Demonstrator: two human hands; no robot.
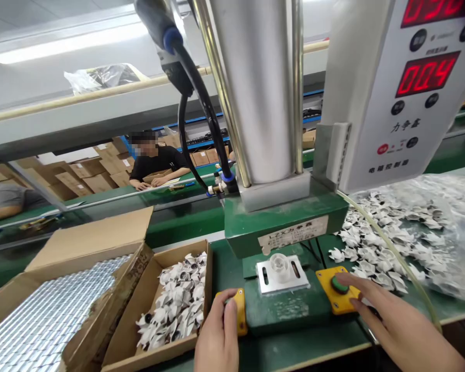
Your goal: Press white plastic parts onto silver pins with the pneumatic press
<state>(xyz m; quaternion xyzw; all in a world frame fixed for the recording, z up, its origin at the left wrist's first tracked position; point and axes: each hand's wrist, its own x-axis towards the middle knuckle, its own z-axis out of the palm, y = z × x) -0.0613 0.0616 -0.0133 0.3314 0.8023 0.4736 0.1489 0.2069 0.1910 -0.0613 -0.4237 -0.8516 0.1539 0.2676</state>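
A green press (287, 217) stands upright in the middle, with a silver cylinder above its head. Below it, a clear round fixture (280, 267) sits on a metal plate (264, 287). My left hand (219, 330) is at the left yellow button box (241, 312), fingers curled over its top and covering most of its button. At the right yellow button box (339, 304), my right hand (399, 323) has its index finger on the green button (340, 283) and its thumb against the box's side, fingers apart. Neither hand holds a loose part.
Left of the press are a carton of white parts (178, 305) and a carton of silver rods (62, 310). More white parts (387, 243) lie at right beside plastic sheeting (457, 232). A control box (406, 103) hangs upper right. A person (158, 163) sits across the line.
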